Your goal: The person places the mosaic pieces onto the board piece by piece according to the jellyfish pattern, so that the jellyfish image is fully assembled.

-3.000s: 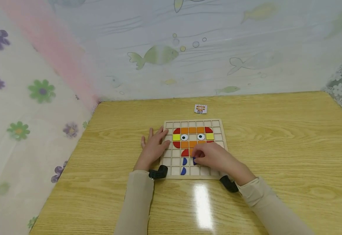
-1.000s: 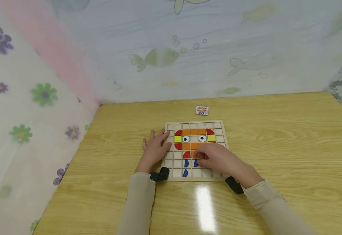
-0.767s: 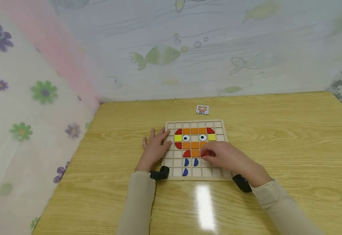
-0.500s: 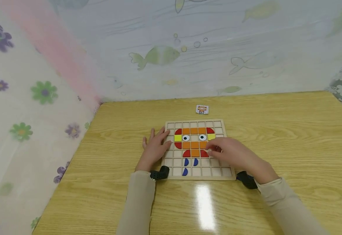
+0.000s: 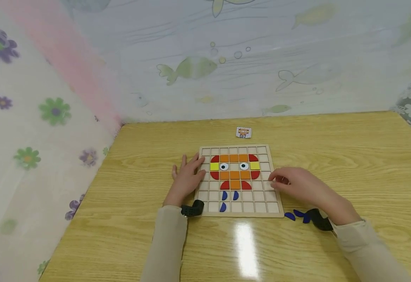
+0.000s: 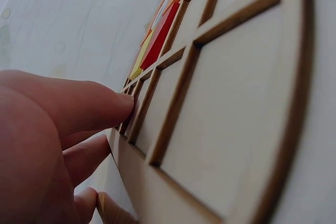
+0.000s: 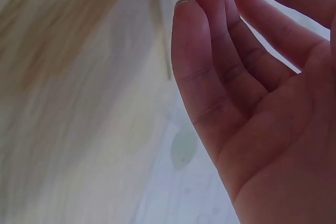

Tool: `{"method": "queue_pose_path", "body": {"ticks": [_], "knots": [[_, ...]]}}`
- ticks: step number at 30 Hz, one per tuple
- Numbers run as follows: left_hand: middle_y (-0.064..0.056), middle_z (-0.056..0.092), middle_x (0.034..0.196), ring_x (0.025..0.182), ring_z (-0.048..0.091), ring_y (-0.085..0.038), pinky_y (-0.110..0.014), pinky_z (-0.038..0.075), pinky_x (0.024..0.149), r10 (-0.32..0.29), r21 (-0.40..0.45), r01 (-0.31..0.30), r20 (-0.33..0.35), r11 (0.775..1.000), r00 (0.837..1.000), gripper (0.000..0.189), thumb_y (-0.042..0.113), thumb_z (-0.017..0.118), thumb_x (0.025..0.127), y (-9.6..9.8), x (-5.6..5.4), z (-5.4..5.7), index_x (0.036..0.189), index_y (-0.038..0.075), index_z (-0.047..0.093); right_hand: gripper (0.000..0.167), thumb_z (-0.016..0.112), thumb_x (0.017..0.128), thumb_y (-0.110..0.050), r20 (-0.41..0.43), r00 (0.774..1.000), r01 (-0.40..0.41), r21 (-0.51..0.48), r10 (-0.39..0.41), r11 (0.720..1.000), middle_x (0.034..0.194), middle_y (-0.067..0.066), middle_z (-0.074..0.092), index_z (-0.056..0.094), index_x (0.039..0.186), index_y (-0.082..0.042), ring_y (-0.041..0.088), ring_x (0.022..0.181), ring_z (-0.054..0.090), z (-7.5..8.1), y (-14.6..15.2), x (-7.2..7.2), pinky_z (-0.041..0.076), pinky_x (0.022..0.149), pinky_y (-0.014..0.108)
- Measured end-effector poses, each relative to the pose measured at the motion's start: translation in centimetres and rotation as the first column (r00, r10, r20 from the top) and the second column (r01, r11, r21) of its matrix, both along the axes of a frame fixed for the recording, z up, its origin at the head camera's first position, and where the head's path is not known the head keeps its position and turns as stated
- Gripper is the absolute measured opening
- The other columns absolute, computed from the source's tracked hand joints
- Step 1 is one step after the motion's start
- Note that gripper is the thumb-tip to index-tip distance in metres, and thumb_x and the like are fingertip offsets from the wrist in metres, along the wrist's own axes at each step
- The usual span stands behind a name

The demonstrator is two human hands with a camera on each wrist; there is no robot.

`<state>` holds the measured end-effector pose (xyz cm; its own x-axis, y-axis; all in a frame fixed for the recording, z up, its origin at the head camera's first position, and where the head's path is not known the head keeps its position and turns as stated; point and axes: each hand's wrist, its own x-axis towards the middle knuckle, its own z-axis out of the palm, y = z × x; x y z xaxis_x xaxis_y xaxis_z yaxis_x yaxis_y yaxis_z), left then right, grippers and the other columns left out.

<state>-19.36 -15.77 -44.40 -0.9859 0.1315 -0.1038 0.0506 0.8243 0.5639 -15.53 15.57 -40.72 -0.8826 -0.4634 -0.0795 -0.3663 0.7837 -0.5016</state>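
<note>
A wooden grid board (image 5: pixel 274 203) lies on the table, with coloured pieces set in its cells. My left hand (image 5: pixel 185 178) rests on its left edge, fingers spread; the left wrist view shows the thumb (image 6: pixel 105 103) on the frame. My right hand (image 5: pixel 298 186) hovers at the board's right edge, fingers loosely bent, and its palm (image 7: pixel 283 135) shows nothing held. Three blue half-circle pieces (image 5: pixel 236 195) sit in the lower cells. Above them are red quarter-round pieces (image 5: pixel 246 185), orange squares (image 5: pixel 235 185), yellow squares (image 5: pixel 214 167) and two eye pieces (image 5: pixel 244 166).
Loose blue pieces (image 5: pixel 290 216) lie on the table (image 5: pixel 332 156) beyond the board's lower right corner, partly behind the black wrist camera (image 5: pixel 319 220). A small picture card (image 5: pixel 243 132) lies behind the board. A patterned wall covering (image 5: pixel 191 90) rises at the table's back edge.
My right hand has let go of the blue half-circle, which now lies in its cell, and moved right off the middle of the board. Loose blue pieces have come into view. The left hand stays put.
</note>
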Motion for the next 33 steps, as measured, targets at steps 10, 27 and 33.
{"method": "queue_pose_path", "body": {"ticks": [10, 27, 33], "knots": [[0.01, 0.022, 0.145, 0.135, -0.004, -0.023, -0.053, -0.011, 0.099, 0.004, 0.003, -0.004, 0.01, 1.0, 1.0, 0.047, 0.032, 0.047, 0.091, -0.1, 0.1, -0.2, 0.137, 0.027, 0.038, 0.017, 0.058, 0.086, -0.029, 0.031, 0.998, -0.061, -0.004, 0.061, 0.998, 0.086, -0.014, 0.058, 0.064, 0.099, -0.019, 0.004, 0.075, 0.05, -1.1, 2.9, 0.8, 0.044, 0.069, 0.029], [0.009, 0.021, 0.145, 0.135, -0.005, -0.023, -0.052, -0.011, 0.099, 0.009, 0.006, -0.009, 0.017, 1.0, 1.0, 0.047, 0.032, 0.046, 0.091, -0.1, 0.0, 0.1, 0.137, 0.027, 0.037, 0.026, 0.066, 0.077, -0.039, 0.31, 0.928, -0.187, -0.09, 0.206, 0.978, 0.071, -0.006, 0.05, 0.058, 0.092, -0.02, 0.006, 0.061, 0.045, -0.4, 4.0, 1.6, 0.038, 0.056, 0.023], [0.01, 0.02, 0.145, 0.135, -0.005, -0.023, -0.052, -0.011, 0.099, 0.009, -0.004, -0.009, 0.02, 1.0, 1.0, 0.047, 0.033, 0.047, 0.091, -0.1, -0.1, -0.1, 0.137, 0.028, 0.038, 0.027, 0.072, 0.072, -0.033, 0.299, 0.937, -0.178, -0.032, 0.179, 0.984, 0.072, -0.004, 0.044, 0.053, 0.084, -0.019, 0.007, 0.063, 0.039, -0.3, 3.3, 2.2, 0.033, 0.054, 0.025]]}}
